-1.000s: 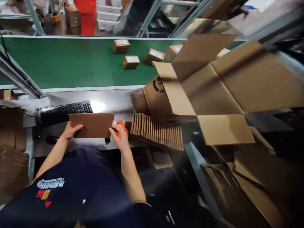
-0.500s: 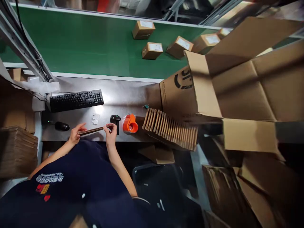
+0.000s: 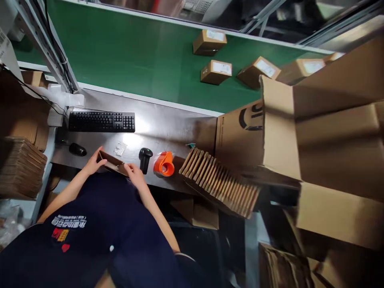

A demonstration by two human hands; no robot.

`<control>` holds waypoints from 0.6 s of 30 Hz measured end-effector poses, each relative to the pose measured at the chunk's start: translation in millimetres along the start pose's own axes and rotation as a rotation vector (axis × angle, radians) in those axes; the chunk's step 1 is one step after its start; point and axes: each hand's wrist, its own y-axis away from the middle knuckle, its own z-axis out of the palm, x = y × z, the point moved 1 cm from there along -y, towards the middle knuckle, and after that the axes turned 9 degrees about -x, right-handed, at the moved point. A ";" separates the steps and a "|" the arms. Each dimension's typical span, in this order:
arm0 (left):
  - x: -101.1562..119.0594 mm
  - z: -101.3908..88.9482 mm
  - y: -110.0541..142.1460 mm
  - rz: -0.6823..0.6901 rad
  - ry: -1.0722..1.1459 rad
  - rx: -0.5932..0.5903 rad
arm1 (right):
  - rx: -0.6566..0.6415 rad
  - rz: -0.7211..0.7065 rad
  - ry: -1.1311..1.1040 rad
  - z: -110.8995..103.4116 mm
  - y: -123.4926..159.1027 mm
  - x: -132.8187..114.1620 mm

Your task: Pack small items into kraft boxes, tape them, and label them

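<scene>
- So, what's the surface on your remote feed?
- I see a metal bench [image 3: 168, 116], with a green belt [image 3: 135, 60] running behind it. Keyboard [image 3: 102, 121], mouse [image 3: 78, 149], scanner [image 3: 145, 160] and orange tape dispenser [image 3: 164, 164] sit on the bench.
- Containers?
- Labelled boxes [image 3: 216, 73] on the belt. Big carton [image 3: 237, 148] at right, flaps spread; can't make out its contents. Flat cardboard pieces [image 3: 220, 180] stand in a row beside it.
- Grip?
- I've got left hand [image 3: 95, 162] closed on one end of the small carton [image 3: 112, 159], right hand [image 3: 135, 174] pinching the other. Carton's partly opened, at the bench's near edge.
</scene>
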 end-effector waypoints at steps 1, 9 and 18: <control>-0.3 -1.6 6.1 -0.005 0.063 -0.053 | 0.019 0.000 -0.020 -1.3 -5.3 -1.5; -13.8 37.3 28.9 -0.043 0.315 -0.105 | -0.230 0.029 -0.510 -14.9 -10.7 6.5; 4.7 33.1 1.4 0.058 -0.191 -0.042 | -0.038 -0.236 0.496 -18.3 -24.3 6.3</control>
